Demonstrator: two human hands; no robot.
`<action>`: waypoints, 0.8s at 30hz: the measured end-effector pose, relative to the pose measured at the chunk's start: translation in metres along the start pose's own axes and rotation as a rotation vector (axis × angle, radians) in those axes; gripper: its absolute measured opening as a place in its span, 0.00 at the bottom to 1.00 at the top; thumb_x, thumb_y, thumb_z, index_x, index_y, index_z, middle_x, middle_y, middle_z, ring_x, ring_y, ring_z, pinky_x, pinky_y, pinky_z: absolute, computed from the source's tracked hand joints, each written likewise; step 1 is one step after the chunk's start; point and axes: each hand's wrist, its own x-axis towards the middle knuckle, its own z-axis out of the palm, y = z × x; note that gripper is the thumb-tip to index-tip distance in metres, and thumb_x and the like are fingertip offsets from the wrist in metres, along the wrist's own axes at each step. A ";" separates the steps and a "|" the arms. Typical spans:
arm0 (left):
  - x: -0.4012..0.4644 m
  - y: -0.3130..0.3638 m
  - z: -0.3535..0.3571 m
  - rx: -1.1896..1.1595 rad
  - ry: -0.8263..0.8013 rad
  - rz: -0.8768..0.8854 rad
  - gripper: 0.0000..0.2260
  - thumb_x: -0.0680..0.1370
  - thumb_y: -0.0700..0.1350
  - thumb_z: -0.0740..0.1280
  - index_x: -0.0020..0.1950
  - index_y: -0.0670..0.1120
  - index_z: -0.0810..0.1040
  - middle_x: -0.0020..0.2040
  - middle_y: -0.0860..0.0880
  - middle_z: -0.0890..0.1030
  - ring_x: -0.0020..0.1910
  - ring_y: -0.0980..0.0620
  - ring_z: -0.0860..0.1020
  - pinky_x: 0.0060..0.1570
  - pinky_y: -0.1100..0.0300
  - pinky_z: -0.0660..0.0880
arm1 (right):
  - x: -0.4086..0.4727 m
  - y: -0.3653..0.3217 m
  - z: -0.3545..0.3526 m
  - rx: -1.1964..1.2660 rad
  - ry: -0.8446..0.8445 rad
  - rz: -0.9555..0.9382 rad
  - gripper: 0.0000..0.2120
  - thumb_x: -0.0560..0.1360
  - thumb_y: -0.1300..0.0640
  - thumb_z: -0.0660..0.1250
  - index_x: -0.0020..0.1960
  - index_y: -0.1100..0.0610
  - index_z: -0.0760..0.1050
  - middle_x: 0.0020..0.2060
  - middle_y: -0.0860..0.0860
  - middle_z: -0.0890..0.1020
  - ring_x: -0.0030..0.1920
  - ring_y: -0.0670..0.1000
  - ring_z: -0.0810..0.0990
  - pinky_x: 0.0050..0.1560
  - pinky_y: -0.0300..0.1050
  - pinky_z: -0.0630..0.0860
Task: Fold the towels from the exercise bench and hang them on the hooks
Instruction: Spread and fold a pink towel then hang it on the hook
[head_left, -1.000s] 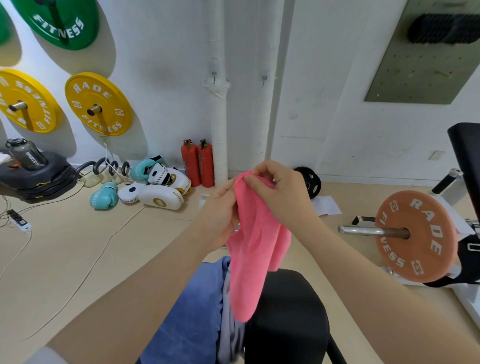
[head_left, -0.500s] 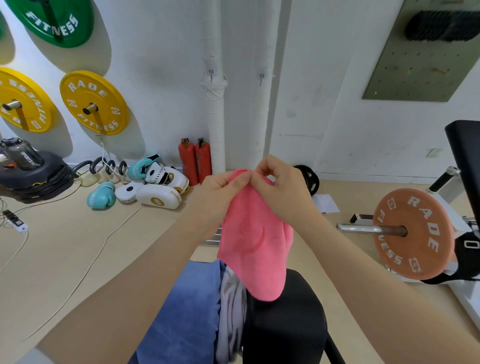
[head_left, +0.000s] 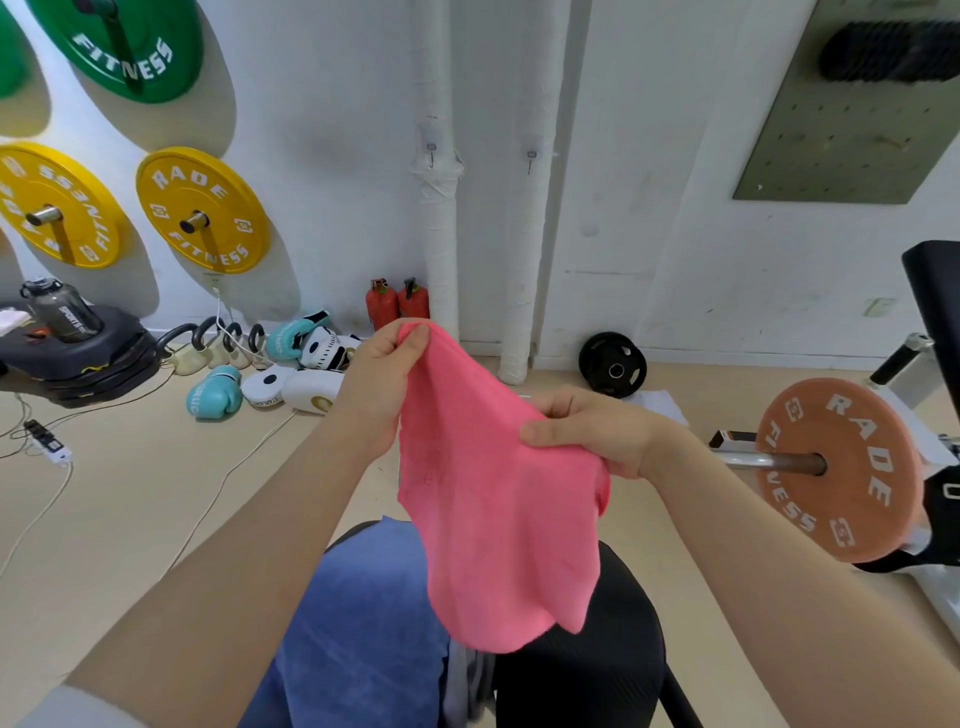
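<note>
Over the bench (head_left: 582, 670) — two hands, one pink towel (head_left: 493, 509).

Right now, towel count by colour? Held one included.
Pink towel: 1, held up between left hand and right hand
Blue towel: 1, lying on the bench
Grey towel: 1, only a strip shows beside the blue one
Total: 3
</note>
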 end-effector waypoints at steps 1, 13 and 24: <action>0.002 0.000 -0.002 -0.088 0.057 -0.045 0.10 0.80 0.42 0.60 0.42 0.52 0.77 0.39 0.55 0.79 0.41 0.58 0.75 0.43 0.62 0.71 | 0.001 0.003 0.000 -0.028 -0.004 0.069 0.05 0.73 0.60 0.67 0.46 0.54 0.81 0.39 0.46 0.85 0.39 0.44 0.83 0.41 0.35 0.78; -0.005 -0.027 -0.064 -0.292 0.213 -0.310 0.06 0.79 0.45 0.61 0.46 0.47 0.77 0.48 0.45 0.79 0.49 0.49 0.77 0.55 0.53 0.74 | 0.032 0.046 0.013 -1.059 0.602 0.331 0.18 0.75 0.59 0.58 0.27 0.54 0.63 0.30 0.50 0.68 0.32 0.51 0.68 0.29 0.41 0.61; -0.037 -0.037 -0.097 -0.341 0.186 -0.369 0.10 0.80 0.46 0.60 0.61 0.48 0.73 0.45 0.50 0.78 0.42 0.55 0.76 0.48 0.60 0.74 | 0.008 0.056 0.091 0.524 0.977 -0.274 0.13 0.77 0.68 0.55 0.39 0.58 0.73 0.30 0.52 0.71 0.32 0.47 0.71 0.29 0.38 0.72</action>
